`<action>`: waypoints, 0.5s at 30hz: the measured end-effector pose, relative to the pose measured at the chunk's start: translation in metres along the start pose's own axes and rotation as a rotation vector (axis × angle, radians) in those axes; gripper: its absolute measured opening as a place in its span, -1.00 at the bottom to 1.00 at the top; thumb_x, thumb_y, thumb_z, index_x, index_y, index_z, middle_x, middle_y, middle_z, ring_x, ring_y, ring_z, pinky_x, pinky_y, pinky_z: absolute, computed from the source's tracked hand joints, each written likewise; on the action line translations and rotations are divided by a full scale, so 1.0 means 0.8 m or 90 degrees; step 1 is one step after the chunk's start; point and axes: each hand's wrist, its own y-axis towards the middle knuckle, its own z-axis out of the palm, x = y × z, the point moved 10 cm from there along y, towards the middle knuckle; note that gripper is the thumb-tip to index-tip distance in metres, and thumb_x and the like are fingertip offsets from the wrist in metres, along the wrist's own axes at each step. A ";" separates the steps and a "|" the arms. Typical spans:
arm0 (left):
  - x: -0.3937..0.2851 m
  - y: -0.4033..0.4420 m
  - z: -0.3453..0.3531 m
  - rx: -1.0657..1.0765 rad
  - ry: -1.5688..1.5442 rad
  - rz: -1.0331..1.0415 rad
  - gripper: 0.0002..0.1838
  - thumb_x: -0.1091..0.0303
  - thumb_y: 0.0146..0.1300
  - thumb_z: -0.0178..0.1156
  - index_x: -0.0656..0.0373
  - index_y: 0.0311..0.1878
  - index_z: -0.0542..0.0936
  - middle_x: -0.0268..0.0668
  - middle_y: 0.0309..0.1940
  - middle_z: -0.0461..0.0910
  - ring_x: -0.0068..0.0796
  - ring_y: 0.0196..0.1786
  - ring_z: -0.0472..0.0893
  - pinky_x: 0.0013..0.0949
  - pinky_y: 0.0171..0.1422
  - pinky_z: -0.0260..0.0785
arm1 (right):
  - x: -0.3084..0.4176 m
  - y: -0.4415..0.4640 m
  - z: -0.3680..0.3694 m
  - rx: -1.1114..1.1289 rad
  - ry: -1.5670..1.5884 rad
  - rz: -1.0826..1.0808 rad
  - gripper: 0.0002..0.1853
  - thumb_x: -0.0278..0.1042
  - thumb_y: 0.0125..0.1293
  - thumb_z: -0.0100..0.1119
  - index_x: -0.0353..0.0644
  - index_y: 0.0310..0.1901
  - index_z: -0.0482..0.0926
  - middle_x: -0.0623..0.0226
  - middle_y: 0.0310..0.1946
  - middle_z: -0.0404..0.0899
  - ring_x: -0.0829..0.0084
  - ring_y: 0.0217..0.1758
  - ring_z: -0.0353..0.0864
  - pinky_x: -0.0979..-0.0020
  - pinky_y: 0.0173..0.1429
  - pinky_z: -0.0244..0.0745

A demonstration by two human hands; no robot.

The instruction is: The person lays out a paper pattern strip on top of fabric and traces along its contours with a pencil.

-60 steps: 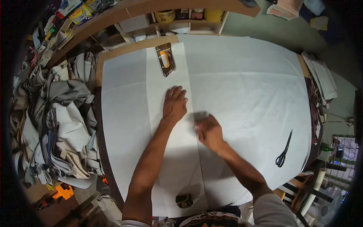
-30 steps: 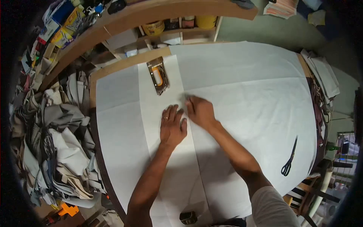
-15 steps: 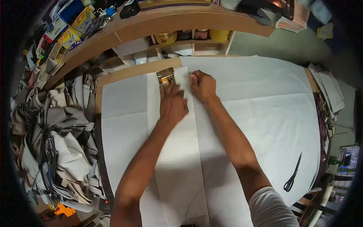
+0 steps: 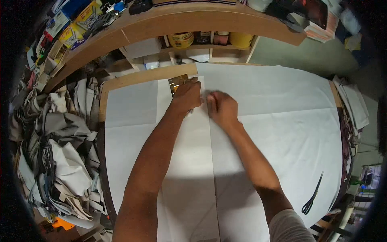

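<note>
Two bare hands work near the far side of the desk [image 4: 149, 72]. The left hand's [image 4: 188, 94] fingers lie bent over a metal tool [image 4: 173, 83] with an orange part; whether they close around it, I cannot tell. The right hand's [image 4: 224, 109] fingers are curled in, just beside the right edge of a white strip [image 4: 193, 145]; blur keeps me from telling whether they pinch anything.

The tool rests on that strip, near its far end. The strip lies lengthwise over a pale grey sheet [image 4: 278, 141], which is creased and covers most of the desk, leaving a wooden margin along the far edge. Black scissors [image 4: 310, 203] lie on the sheet at the near right. To the left, grey and white cloth [image 4: 68, 141] is heaped beside the desk; folded cloth [image 4: 351, 99] sits at the right edge. Beyond runs a wooden shelf [image 4: 213, 23], with two yellow tubs below it.

Most of the tool is hidden under the left hand. Both arms are cut off at the bottom, an orange object [image 4: 65, 224] at lower left is only partly shown, and the corners fade to black.
</note>
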 end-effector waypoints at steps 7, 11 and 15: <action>-0.007 -0.007 0.000 0.001 0.002 -0.021 -0.24 0.16 0.17 0.53 0.30 0.39 0.53 -0.02 0.55 0.38 0.07 0.61 0.34 0.07 0.74 0.05 | -0.079 0.134 0.055 -0.011 -0.018 0.126 -0.76 -0.20 0.48 0.20 -0.19 -0.12 0.71 -0.13 -0.25 0.74 -0.21 -0.12 0.72 -0.08 -0.03 0.60; -0.006 -0.008 -0.005 -0.005 -0.017 -0.026 -0.27 0.17 0.19 0.49 0.34 0.37 0.54 -0.05 0.51 0.43 -0.05 0.60 0.37 0.11 0.78 -0.05 | -0.075 0.124 0.054 -0.012 0.001 0.102 -0.77 -0.21 0.49 0.18 -0.19 -0.12 0.71 -0.11 -0.23 0.74 -0.19 -0.14 0.72 -0.07 -0.04 0.60; -0.005 -0.007 0.000 0.033 -0.043 -0.040 -0.28 0.17 0.19 0.49 0.33 0.36 0.54 -0.06 0.50 0.43 -0.06 0.60 0.37 0.11 0.79 -0.07 | -0.071 0.094 0.050 -0.027 0.092 0.111 -0.79 -0.23 0.50 0.18 -0.18 -0.13 0.71 -0.07 -0.22 0.74 -0.16 -0.17 0.71 -0.04 -0.05 0.61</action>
